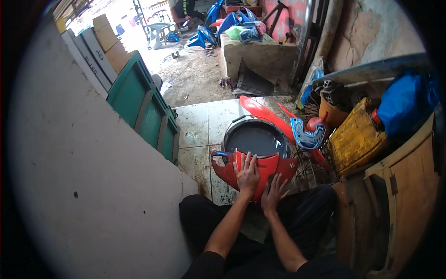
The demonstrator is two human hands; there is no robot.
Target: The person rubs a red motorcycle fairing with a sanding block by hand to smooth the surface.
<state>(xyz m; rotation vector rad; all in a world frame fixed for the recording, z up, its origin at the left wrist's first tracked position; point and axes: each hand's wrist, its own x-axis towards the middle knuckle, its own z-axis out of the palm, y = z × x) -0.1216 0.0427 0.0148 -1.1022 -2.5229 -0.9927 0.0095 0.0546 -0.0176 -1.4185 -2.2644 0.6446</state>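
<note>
A glossy red plastic panel [266, 168], shaped like a motorcycle fairing piece, leans against the near rim of a black bucket [226, 136] of dark grey water. My left hand [247, 176] lies flat on the panel's middle, fingers stretched out and pointing away from me. Lower and to the right, my right hand [273, 195] is against the panel's lower part with its fingers extended. Beside its thumb is a small dark patch that I cannot make out. The panel's lower edge is close to my knees.
Curved red panels [269, 116] and a blue-and-white piece [308, 136] lie right of the bucket. Farther right stand a dirty yellow jerrycan [357, 137] and a blue plastic bag [405, 104]. A white wall [107, 172] and green door [144, 109] bound the left.
</note>
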